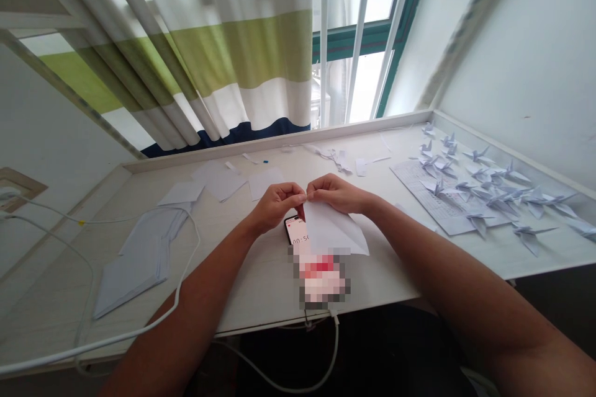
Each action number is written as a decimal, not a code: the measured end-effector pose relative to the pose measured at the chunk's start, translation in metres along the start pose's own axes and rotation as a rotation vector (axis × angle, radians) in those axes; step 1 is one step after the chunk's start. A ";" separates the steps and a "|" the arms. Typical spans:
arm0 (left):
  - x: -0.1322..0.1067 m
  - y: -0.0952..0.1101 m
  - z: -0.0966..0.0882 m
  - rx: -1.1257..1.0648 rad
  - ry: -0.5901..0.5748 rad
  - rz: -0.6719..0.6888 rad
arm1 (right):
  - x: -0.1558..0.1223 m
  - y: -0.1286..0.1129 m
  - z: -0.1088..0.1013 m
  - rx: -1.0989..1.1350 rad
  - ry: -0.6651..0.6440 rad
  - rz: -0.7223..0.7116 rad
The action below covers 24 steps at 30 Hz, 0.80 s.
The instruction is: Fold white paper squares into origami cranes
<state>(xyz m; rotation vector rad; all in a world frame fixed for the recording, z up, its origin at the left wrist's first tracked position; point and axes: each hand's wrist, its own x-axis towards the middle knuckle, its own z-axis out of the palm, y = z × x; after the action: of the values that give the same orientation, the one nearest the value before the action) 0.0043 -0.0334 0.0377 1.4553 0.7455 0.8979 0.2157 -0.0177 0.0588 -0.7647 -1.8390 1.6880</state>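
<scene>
Both my hands meet over the middle of the white desk (242,285), pinching the top corner of a folded white paper (333,231). My left hand (274,203) is closed on the paper's tip from the left. My right hand (336,192) is closed on it from the right, fingers curled. The paper hangs down toward me in a kite-like shape and covers part of a phone (296,232) lying on the desk under it.
Several folded paper cranes (484,192) sit at the right on a printed sheet (433,201). White paper sheets (139,254) lie stacked at the left, with scraps (342,161) near the window. A white cable (181,298) loops across the desk's left and front edge.
</scene>
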 end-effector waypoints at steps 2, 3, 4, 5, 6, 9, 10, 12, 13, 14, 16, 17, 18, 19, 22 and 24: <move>0.000 0.000 0.001 -0.019 -0.015 -0.013 | -0.001 -0.002 -0.001 -0.021 -0.010 0.018; 0.000 0.001 0.001 -0.029 -0.018 -0.015 | -0.002 -0.004 -0.001 -0.033 -0.013 0.027; -0.001 0.001 0.001 -0.037 -0.020 -0.013 | -0.002 -0.005 -0.002 -0.046 -0.013 0.033; -0.001 0.001 0.001 -0.042 -0.020 -0.011 | -0.003 -0.006 -0.002 -0.058 -0.013 0.039; -0.001 0.001 0.000 -0.044 -0.020 -0.008 | -0.003 -0.007 -0.002 -0.068 -0.015 0.043; -0.001 0.001 0.000 -0.034 -0.018 -0.006 | -0.003 -0.008 -0.003 -0.083 -0.024 0.057; -0.001 0.001 0.000 -0.025 -0.018 -0.007 | -0.003 -0.008 -0.003 -0.089 -0.030 0.066; -0.001 0.001 0.000 -0.008 -0.024 -0.007 | -0.003 -0.008 -0.004 -0.102 -0.040 0.077; -0.001 0.001 0.000 0.001 -0.030 -0.007 | -0.003 -0.007 -0.004 -0.110 -0.042 0.078; -0.001 0.001 0.000 0.011 -0.036 -0.006 | -0.003 -0.007 -0.004 -0.117 -0.044 0.077; -0.002 0.001 0.000 0.030 -0.043 -0.005 | -0.003 -0.006 -0.004 -0.126 -0.047 0.073; -0.002 0.002 0.000 0.042 -0.042 -0.005 | -0.003 -0.006 -0.004 -0.129 -0.052 0.073; -0.002 0.002 0.000 0.056 -0.039 -0.005 | -0.003 -0.006 -0.004 -0.133 -0.058 0.071; -0.002 0.003 0.000 0.068 -0.037 -0.005 | -0.003 -0.005 -0.005 -0.136 -0.063 0.065; -0.002 0.004 0.000 0.083 -0.035 0.001 | -0.002 -0.003 -0.004 -0.141 -0.055 0.028; -0.002 0.005 -0.001 0.077 -0.038 0.011 | -0.001 -0.002 -0.002 -0.125 -0.038 0.003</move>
<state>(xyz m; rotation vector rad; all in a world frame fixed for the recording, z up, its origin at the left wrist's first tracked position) 0.0023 -0.0353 0.0423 1.5419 0.7517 0.8561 0.2172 -0.0173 0.0607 -0.7916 -1.9859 1.6114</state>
